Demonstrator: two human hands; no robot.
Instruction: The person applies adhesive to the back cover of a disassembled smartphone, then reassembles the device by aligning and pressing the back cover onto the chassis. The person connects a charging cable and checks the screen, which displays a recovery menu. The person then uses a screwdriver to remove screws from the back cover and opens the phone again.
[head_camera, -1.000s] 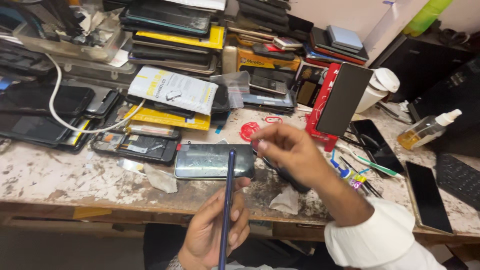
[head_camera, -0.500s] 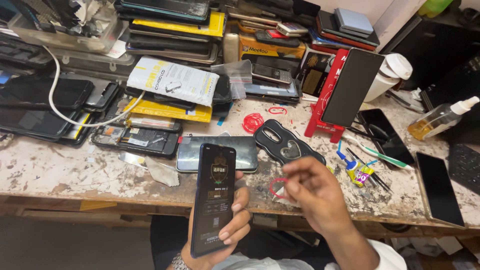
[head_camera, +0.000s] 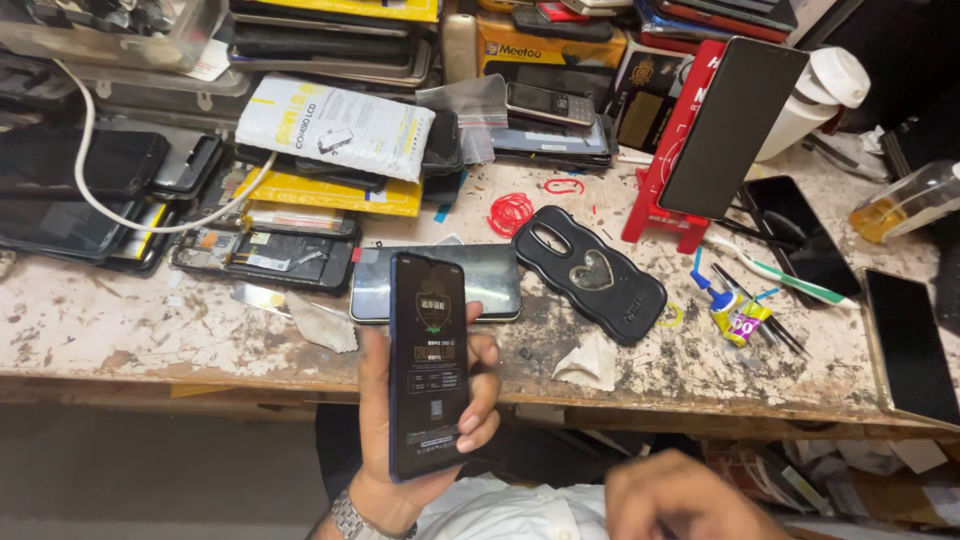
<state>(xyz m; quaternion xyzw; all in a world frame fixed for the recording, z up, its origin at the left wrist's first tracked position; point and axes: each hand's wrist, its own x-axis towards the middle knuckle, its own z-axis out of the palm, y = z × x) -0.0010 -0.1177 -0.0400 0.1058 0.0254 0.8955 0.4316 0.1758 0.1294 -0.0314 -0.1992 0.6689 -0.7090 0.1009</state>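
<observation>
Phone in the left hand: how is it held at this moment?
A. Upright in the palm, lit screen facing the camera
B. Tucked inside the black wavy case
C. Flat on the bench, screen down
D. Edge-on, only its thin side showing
A. The left hand grips the phone upright, its screen lit and facing the camera, while the black case lies empty on the bench.
</observation>
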